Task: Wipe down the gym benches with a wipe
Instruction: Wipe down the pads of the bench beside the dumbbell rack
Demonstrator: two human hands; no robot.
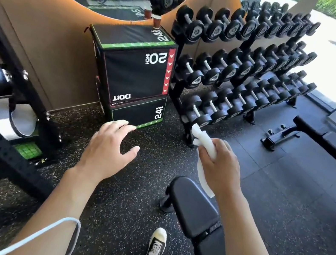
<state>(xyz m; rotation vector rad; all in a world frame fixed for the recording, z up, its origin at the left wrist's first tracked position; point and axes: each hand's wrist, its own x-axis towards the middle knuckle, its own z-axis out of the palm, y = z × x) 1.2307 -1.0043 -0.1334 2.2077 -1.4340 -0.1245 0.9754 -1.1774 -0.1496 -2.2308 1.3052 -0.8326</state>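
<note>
A black padded gym bench (195, 208) runs from the bottom right up to the middle, its rounded end just below my right hand. My right hand (221, 166) hovers above that end, closed around a crumpled white wipe (200, 136) whose tail hangs down towards the pad. My left hand (109, 150) floats over the floor to the left of the bench, fingers spread and holding nothing. A second black bench (326, 141) stands at the right edge.
A three-tier dumbbell rack (239, 72) fills the back. A black plyo box (135, 67) stands left of it. A black steel rack frame (2, 143) occupies the left side. My sneaker (156, 246) rests on the speckled rubber floor beside the bench.
</note>
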